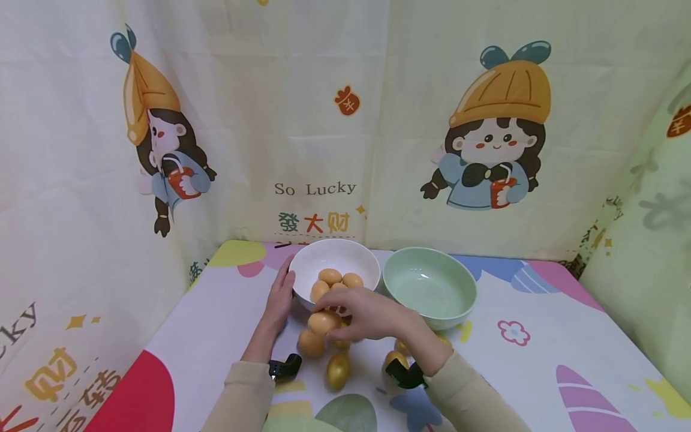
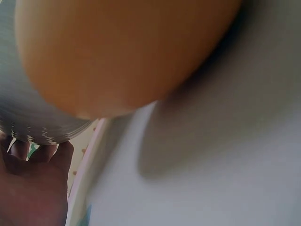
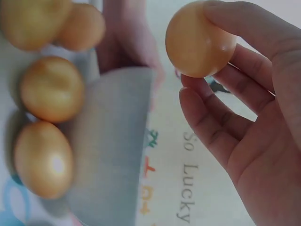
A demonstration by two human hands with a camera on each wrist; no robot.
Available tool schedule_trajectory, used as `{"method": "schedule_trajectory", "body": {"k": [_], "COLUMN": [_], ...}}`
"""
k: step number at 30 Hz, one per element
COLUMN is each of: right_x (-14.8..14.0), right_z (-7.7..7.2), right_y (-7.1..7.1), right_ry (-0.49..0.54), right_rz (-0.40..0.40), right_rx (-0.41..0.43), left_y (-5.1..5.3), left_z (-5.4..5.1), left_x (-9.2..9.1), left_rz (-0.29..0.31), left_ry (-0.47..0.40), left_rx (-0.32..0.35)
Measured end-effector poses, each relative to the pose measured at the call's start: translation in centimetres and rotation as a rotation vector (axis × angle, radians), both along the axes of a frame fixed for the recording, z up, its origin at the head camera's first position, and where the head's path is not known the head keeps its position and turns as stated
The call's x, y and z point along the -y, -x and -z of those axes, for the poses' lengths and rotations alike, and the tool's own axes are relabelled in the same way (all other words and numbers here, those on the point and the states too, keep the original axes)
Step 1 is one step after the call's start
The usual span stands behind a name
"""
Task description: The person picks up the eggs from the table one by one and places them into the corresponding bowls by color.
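My right hand [image 1: 372,313] pinches a brown egg [image 1: 324,323] between thumb and fingers, in front of the white bowl [image 1: 302,267]. In the right wrist view that egg [image 3: 200,40] is held at the tips of the hand [image 3: 263,103]. Several brown eggs [image 1: 330,276] lie in the white bowl. My left hand [image 1: 278,300] rests with extended fingers against the bowl's left side; in the left wrist view its fingers touch the bowl's outside [image 2: 42,113]. Under the held egg, another brown egg [image 1: 311,344] lies on the table, with a golden egg [image 1: 338,371] nearer me.
A green bowl [image 1: 429,288] stands right of the white one, with no eggs showing inside. More golden eggs [image 1: 396,360] lie on the patterned table [image 1: 518,372] below it, partly hidden by my right wrist. A printed curtain [image 1: 399,150] hangs behind the table.
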State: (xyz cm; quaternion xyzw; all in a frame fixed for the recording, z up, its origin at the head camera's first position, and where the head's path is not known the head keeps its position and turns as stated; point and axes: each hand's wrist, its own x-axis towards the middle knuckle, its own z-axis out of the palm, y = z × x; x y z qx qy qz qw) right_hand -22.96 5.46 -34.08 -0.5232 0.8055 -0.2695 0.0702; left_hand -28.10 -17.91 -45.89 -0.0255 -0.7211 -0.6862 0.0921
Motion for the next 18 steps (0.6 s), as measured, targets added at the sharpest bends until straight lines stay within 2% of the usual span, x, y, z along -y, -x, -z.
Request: {"method": "schedule_trajectory", "body": {"k": [7,13,18], "right_x": [-0.8,-1.0,-1.0], "right_z": [-1.3,-1.1,-0.7], "right_y": [1.7,3.5,4.9], "right_ry": [0.133,0.191,0.178], "right_rz": [0.071,0.135,0.221], "right_rx": [-0.029,-0.008,0.020], "left_y": [-2.2,-2.2,-2.4], "left_z": [-3.2,-3.3,-3.5], "left_x": [-0.4,-0.4,-0.5], "left_rz": [0.043,0.037,0.032], "left_ry": [-0.027,-0.044,-0.041], "left_rx": [0.015,0.020,0.024]}}
